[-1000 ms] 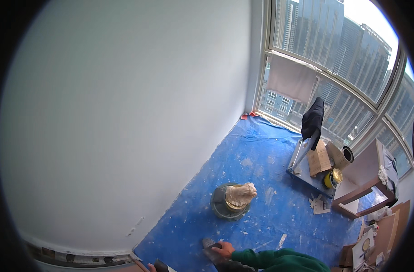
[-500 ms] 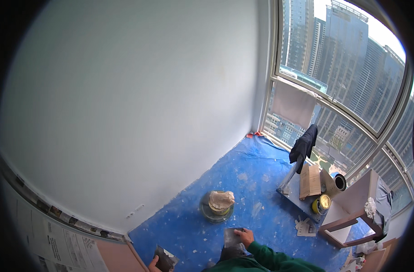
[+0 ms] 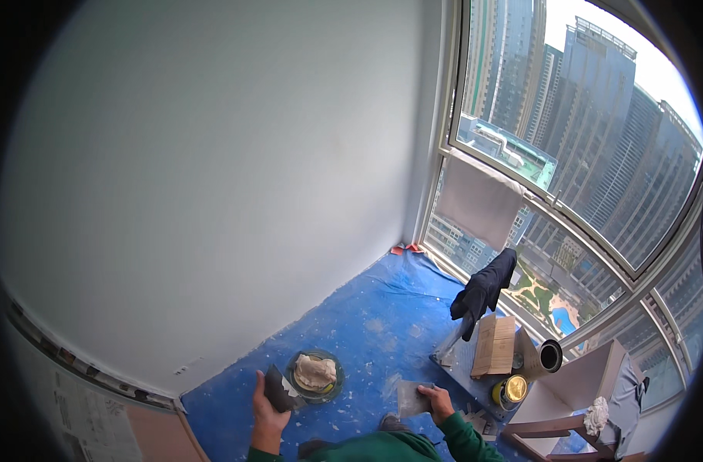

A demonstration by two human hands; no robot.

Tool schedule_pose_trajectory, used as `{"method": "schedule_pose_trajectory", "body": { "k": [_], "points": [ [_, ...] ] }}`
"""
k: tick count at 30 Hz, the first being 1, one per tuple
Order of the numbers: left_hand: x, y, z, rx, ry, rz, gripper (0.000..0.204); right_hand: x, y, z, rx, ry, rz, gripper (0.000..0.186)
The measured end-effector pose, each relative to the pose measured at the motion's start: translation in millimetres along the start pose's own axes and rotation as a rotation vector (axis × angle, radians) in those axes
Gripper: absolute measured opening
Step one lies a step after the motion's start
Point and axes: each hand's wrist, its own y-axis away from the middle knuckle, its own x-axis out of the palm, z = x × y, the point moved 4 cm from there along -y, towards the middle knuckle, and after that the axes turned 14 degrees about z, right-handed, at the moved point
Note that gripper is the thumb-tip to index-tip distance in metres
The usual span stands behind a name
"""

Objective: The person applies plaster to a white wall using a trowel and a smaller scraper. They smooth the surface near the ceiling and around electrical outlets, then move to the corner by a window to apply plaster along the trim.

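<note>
My left hand (image 3: 268, 414) is closed on a dark, flat putty scraper (image 3: 277, 390), its pale edge beside the round tub. My right hand (image 3: 439, 404) grips a grey rectangular putty scraper (image 3: 410, 398) by one side, the thumb lying on its flat face. Between the hands and farther off, the round tub (image 3: 321, 396) stands on the floor. A crumpled beige lump (image 3: 315, 371), perhaps cloth or a bag, covers its top. The two scrapers are apart.
Blue sheeting (image 3: 367, 323) covers the floor along a pale wall (image 3: 213, 169). To the right, a low platform (image 3: 459, 356) bears a cardboard piece (image 3: 494, 345), a yellow tin (image 3: 510, 391) and an open dark-rimmed can (image 3: 550, 356). Beyond it are a wooden-framed chair (image 3: 552, 425) and tall windows.
My left hand has come up from the lower edge with its scraper, to beside the tub. My right hand still holds its scraper. The whole view has shifted, with floor items now farther left.
</note>
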Motion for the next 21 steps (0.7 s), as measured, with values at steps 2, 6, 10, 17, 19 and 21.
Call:
{"method": "schedule_pose_trajectory", "body": {
  "k": [2,6,10,17,19,21],
  "points": [
    [29,-18,17,0.009,-0.057,-0.003,0.042,-2,-19,28,0.011,0.003,0.038,0.025],
    [7,-52,29,0.036,-0.138,-0.127,0.031,45,-59,78,-0.029,0.012,0.196,0.026],
    [13,-98,25,0.079,-0.211,-0.124,0.029,102,-100,107,0.011,0.192,0.274,0.031],
    [73,-209,33,0.159,-0.246,-0.019,0.030,201,-103,180,-0.268,0.125,0.368,0.030],
    [105,-236,43,0.116,-0.149,0.060,0.031,202,-119,193,-0.412,0.094,0.278,0.030],
    [135,-255,55,0.060,-0.056,0.121,0.028,198,-139,201,-0.491,0.177,0.182,0.028]
  ]
}}
